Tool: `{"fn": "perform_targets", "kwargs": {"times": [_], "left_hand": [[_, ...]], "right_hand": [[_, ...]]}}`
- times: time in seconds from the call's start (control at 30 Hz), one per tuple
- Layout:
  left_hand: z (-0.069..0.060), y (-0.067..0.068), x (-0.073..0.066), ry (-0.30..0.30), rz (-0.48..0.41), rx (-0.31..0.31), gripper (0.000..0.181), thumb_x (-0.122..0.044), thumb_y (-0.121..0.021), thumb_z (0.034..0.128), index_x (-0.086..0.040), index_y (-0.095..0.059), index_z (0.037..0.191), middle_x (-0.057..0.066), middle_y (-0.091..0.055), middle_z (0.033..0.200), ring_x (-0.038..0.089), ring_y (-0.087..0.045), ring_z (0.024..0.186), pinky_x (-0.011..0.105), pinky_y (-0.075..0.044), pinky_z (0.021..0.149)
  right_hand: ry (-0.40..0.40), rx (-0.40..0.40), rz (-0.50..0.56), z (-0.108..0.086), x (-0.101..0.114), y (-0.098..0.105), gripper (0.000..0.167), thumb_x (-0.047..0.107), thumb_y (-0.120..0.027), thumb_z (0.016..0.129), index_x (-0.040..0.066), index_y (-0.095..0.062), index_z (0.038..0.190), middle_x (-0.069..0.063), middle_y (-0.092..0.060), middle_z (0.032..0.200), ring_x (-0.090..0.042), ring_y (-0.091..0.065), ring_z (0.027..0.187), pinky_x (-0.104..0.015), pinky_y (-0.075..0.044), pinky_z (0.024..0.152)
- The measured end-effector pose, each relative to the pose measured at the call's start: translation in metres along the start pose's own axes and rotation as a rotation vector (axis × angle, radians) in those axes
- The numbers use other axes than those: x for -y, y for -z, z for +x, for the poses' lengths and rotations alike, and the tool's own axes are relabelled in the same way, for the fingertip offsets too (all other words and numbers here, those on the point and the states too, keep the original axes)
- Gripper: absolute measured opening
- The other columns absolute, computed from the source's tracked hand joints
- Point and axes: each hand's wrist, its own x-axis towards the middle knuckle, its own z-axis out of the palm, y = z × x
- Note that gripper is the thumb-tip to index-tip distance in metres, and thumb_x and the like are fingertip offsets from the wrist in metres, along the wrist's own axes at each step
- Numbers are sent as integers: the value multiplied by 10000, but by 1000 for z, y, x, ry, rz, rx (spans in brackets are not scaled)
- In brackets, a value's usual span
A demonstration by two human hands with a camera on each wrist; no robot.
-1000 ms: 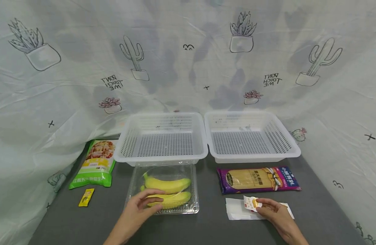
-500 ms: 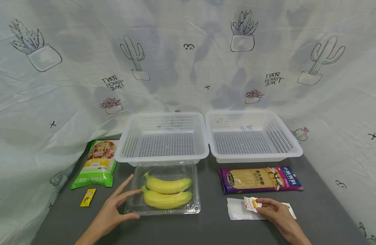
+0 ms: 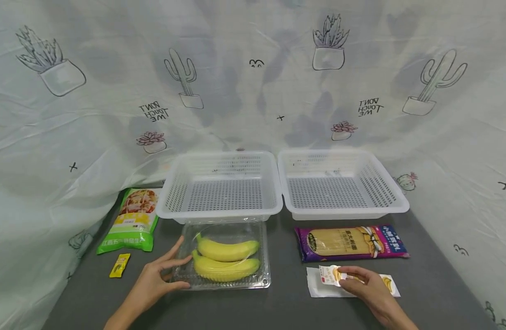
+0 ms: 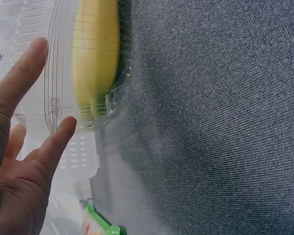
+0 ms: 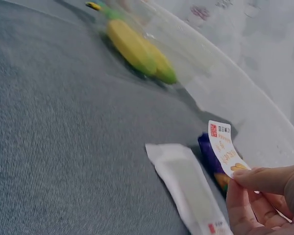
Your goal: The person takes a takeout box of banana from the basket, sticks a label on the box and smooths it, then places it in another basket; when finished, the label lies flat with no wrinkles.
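My left hand (image 3: 151, 279) lies with spread fingers against the left side of a clear plastic clamshell box (image 3: 264, 256). In the left wrist view, straight fingertips touch the box's rim (image 4: 53, 73). Two yellow bananas (image 3: 227, 250) with green tips lie inside the shut box. Between thumb and fingers, my right hand (image 3: 374, 291) pinches a small white label (image 3: 328, 275) printed with bananas and red marks. Below it is a flat white strip (image 3: 316, 288), more of which shows in the right wrist view (image 5: 186, 188). The hand covers part of that strip.
Two white plastic baskets, a left one (image 3: 220, 214) and a right one (image 3: 347, 211), stand behind the box. A purple pasta packet (image 3: 353, 243) lies before the right basket. At the left are a green food bag (image 3: 131, 224) and a small yellow packet (image 3: 120, 265).
My left hand has moved left off the bananas' lid to the box's left side, its thumb now at the front corner. The right hand has shifted the label slightly left.
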Motion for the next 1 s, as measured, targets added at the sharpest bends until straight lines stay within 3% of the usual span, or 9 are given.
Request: {"fn": "perform_targets", "kwargs": {"times": [0.17, 0.3, 0.5, 0.77, 1.0], "left_hand": [[0, -1, 0, 31, -11, -2, 635, -176, -875, 621, -78, -674, 1215, 95, -258, 1558, 446, -387, 1295, 344, -569, 786], [0, -2, 0, 33, 13, -13, 628, -177, -878, 617, -96, -682, 1208, 72, -290, 1548, 436, -412, 1283, 333, -573, 772], [1, -2, 0, 23, 6, -13, 626, -200, -876, 621, -107, -683, 1209, 43, -315, 1540, 425, -430, 1276, 325, -573, 772], [1, -2, 2, -9, -37, -3, 629, -187, -870, 634, -77, -671, 1220, 77, -309, 1542, 432, -398, 1293, 354, -567, 793], [1, -1, 1, -15, -61, 5, 629, -181, -865, 645, -60, -662, 1228, 92, -290, 1548, 433, -403, 1291, 365, -561, 811]], "right_hand": [[63, 74, 11, -1, 16, -2, 419, 158, -671, 903, -77, -574, 1236, -140, -587, 1202, -184, -582, 935, -327, -515, 814], [70, 142, 52, 0, 30, -2, 401, 170, -658, 918, -31, -582, 1257, -57, -639, 1113, -185, -608, 905, -356, -514, 831], [48, 207, 116, -2, 48, -5, 438, 187, -658, 927, 15, -558, 1317, -108, -551, 1325, -134, -591, 1048, -366, -494, 933], [82, 270, 211, -2, 70, -14, 313, 134, -664, 916, 69, -643, 1222, -7, -624, 1134, -118, -605, 993, -286, -506, 910], [92, 263, 222, 0, 80, -29, 312, 91, -671, 906, 33, -645, 1212, -30, -581, 1193, -127, -626, 962, -289, -525, 879]]}}
